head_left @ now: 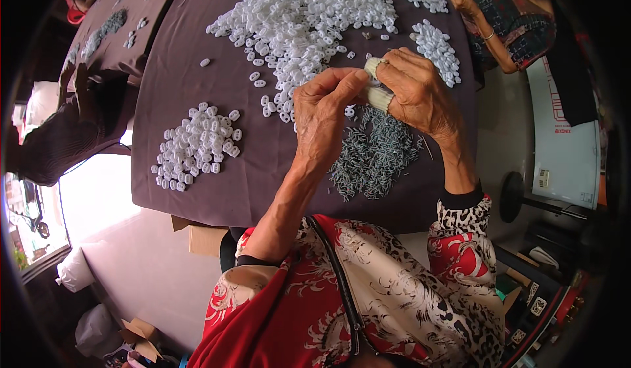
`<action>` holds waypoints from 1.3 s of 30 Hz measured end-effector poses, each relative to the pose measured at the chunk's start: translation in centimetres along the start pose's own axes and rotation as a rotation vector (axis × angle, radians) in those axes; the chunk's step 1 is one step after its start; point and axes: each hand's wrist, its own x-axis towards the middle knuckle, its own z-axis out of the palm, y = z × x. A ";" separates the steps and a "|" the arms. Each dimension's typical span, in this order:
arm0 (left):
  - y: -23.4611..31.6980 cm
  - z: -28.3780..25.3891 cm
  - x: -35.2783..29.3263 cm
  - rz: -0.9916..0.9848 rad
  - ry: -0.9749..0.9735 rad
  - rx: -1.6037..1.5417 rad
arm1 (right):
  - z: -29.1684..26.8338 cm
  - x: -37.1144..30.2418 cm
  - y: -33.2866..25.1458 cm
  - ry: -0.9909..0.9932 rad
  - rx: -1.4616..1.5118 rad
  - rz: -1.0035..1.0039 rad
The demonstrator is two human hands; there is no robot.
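My left hand (322, 108) and my right hand (417, 95) meet above the table, fingertips pinched close together. Whatever they hold between them is too small and too covered to make out. Cream finger covers (379, 98) are on the thumb and a finger of the right hand. Just below the hands lies a heap of small grey-green metal pins or screws (374, 161). Beyond them spreads a big pile of white oval plastic pieces (309, 20), many showing two holes. A smaller heap of white pieces (196, 146) sits to the left.
A brown cloth covers the table (263, 171). Two more clusters of white pieces (435, 51) lie at the far right, near another person's hand (465, 1). A second table (125, 46) with more small parts adjoins on the left. A cardboard box (204, 240) sits under the front edge.
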 end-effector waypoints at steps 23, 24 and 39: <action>0.5 -0.7 0.1 -0.099 -0.092 -0.240 | -0.9 -0.2 -1.1 0.137 0.155 0.187; 0.5 -0.7 0.0 -0.098 -0.092 -0.240 | -0.8 -0.3 -1.0 0.136 0.154 0.186; 0.9 -0.5 -0.2 -0.074 -0.131 -0.245 | -0.9 -0.7 -1.2 0.149 0.090 0.152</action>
